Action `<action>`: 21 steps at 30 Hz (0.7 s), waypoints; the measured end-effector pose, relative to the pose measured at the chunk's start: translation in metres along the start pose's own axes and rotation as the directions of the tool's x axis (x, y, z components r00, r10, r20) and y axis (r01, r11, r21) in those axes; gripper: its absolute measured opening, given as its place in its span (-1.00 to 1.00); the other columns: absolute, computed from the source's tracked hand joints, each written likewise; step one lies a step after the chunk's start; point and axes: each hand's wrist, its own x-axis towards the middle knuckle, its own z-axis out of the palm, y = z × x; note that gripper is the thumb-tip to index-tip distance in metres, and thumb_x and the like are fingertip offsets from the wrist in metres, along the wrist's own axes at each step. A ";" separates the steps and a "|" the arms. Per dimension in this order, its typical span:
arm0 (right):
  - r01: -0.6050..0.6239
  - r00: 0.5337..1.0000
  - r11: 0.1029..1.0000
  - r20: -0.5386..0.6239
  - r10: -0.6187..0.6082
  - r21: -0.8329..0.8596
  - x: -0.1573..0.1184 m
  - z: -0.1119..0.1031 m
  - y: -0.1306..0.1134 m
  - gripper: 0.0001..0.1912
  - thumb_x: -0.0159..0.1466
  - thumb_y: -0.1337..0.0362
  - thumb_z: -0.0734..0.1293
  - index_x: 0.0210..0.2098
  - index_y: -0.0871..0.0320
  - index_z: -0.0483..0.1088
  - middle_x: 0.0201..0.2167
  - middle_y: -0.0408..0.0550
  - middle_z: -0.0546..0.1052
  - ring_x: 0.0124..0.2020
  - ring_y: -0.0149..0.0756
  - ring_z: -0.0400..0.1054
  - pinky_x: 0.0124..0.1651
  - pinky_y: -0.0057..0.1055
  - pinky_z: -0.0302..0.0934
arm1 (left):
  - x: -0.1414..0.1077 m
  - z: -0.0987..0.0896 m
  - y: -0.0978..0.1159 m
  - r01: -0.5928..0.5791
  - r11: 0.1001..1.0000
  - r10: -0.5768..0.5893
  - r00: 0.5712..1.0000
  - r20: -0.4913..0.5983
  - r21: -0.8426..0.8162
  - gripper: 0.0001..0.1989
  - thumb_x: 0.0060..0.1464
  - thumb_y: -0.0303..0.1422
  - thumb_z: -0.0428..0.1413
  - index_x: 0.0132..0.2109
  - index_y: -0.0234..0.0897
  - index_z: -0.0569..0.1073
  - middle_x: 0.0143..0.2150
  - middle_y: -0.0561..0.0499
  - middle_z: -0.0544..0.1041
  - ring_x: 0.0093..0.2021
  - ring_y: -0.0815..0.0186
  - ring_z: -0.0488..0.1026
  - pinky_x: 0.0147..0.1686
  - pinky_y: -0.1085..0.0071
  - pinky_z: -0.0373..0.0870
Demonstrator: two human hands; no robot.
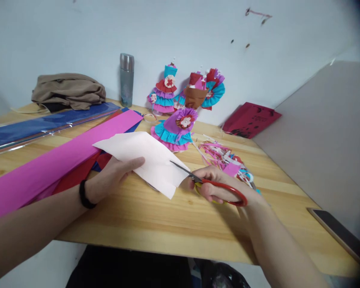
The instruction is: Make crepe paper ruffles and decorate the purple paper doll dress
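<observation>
A pale pinkish-white sheet of paper [150,158] is held up over the table, its lower right corner notched by a cut. My left hand [120,172] pinches its lower left edge, thumb on top. In my right hand [211,184] are scissors [225,190] with red and yellow handles. One dark blade lies across the right part of the sheet; the other is hidden beneath it. Just behind the sheet stands a small purple, blue and pink paper dress [174,132] with a flower on it.
Long pink paper [78,148] and blue wrapped sheets [48,124] lie left. Colourful paper scraps [228,158] are heaped right of the scissors. At the back are a thermos [127,80], brown cloth [69,90], paper dresses [165,90] and a red bag [252,120]. A phone [336,230] lies far right.
</observation>
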 end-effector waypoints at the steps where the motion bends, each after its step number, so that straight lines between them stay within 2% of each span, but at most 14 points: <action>1: 0.025 1.000 1.000 0.006 -0.025 -0.003 0.000 0.000 0.000 -0.33 0.17 -0.31 0.38 -0.25 0.26 0.45 -0.67 -0.27 0.30 -0.71 -0.57 0.04 -0.70 -0.58 -0.12 | 0.000 0.000 -0.001 0.000 1.000 0.000 1.000 0.010 0.003 -0.45 -0.04 -0.18 0.33 0.12 -0.21 0.53 0.00 -0.10 0.65 0.06 -0.02 0.56 0.13 0.05 0.48; 9: 0.099 0.991 0.994 0.098 -0.095 -0.039 0.001 -0.003 0.008 -0.24 0.16 -0.37 0.35 -0.13 0.25 0.46 -0.51 -0.21 0.30 -0.56 -0.51 0.07 -0.56 -0.52 -0.03 | 0.004 -0.001 -0.003 -0.002 0.995 0.007 0.999 -0.043 0.097 -0.42 -0.10 -0.18 0.35 0.10 -0.22 0.54 0.15 -0.14 0.58 0.15 -0.09 0.49 0.07 0.05 0.51; 15: 0.057 0.993 0.998 0.109 -0.054 -0.028 0.004 -0.004 0.009 -0.49 0.19 -0.08 0.44 -0.11 0.24 0.45 -0.48 -0.23 0.29 -0.52 -0.49 0.10 -0.52 -0.53 0.00 | 0.002 0.002 0.001 0.002 0.991 0.006 0.998 -0.059 0.136 -0.47 -0.09 -0.24 0.34 0.08 -0.22 0.55 0.13 -0.11 0.59 0.14 -0.05 0.50 0.11 0.07 0.48; 21: 0.064 0.993 0.997 0.100 -0.060 -0.038 0.005 -0.001 0.008 -0.46 0.22 -0.13 0.39 -0.13 0.26 0.44 -0.51 -0.23 0.29 -0.55 -0.50 0.11 -0.52 -0.51 0.03 | -0.001 0.004 0.001 0.030 0.987 -0.018 0.997 -0.076 0.158 -0.44 -0.11 -0.20 0.35 0.08 -0.22 0.55 0.06 -0.14 0.62 0.13 -0.08 0.51 0.11 0.03 0.48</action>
